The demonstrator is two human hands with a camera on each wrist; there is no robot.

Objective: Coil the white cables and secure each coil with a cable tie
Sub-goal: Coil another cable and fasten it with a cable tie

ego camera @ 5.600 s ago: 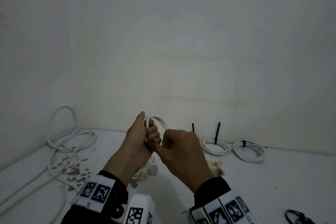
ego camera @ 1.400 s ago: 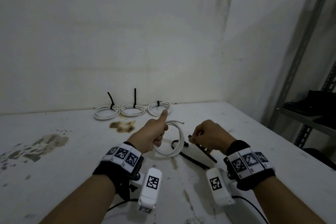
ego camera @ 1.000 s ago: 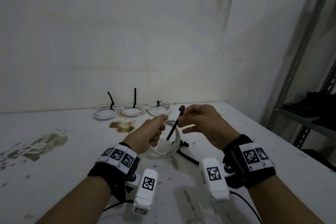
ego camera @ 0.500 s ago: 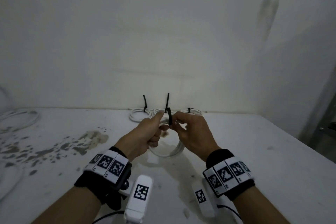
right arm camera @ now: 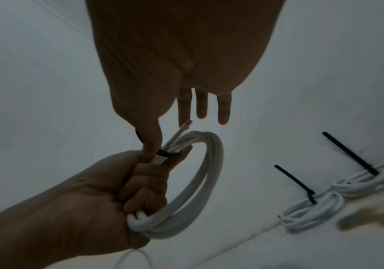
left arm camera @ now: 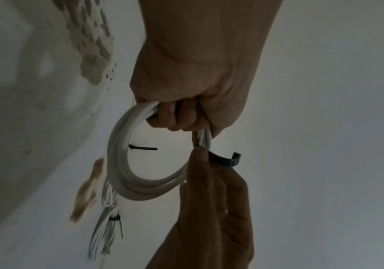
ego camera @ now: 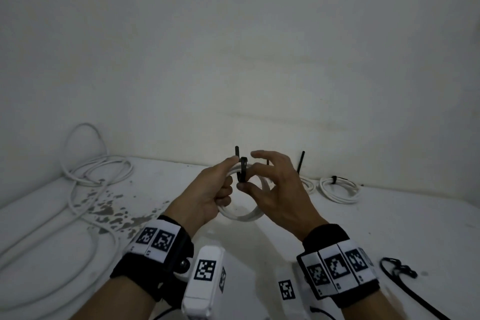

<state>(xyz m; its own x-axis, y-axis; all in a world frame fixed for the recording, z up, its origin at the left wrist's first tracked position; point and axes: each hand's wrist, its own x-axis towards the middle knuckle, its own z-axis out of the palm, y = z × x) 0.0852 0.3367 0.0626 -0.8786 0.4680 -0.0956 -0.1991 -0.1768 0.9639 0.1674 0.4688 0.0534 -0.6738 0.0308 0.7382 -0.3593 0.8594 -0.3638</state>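
Note:
My left hand point(ego camera: 213, 192) grips a small coil of white cable point(ego camera: 244, 215) and holds it above the table, with the thumb up beside the tie. A black cable tie point(ego camera: 242, 170) is looped round the bundle just past my left fingers; its ends stick up. The thumb of my right hand point(ego camera: 272, 184) presses on the tie from below, while its other fingers are spread straight. From the left wrist the coil point(left arm camera: 122, 163) hangs from my fist, and the tie point(left arm camera: 223, 161) curves out to the right. From the right wrist the tie point(right arm camera: 166, 154) wraps the coil point(right arm camera: 209, 172).
Tied coils point(ego camera: 340, 189) lie along the back wall at right, also seen from the right wrist as tied coils point(right arm camera: 313, 205) with tie tails standing up. Loose white cable point(ego camera: 98, 171) sprawls at the left. Spare black ties point(ego camera: 397, 270) lie at the lower right. The table point(ego camera: 111, 213) is stained.
My right hand picked a black tie off the table and brought it to the coil. The tie now loops the bundle, and my right fingers have spread away from it. My head turned left.

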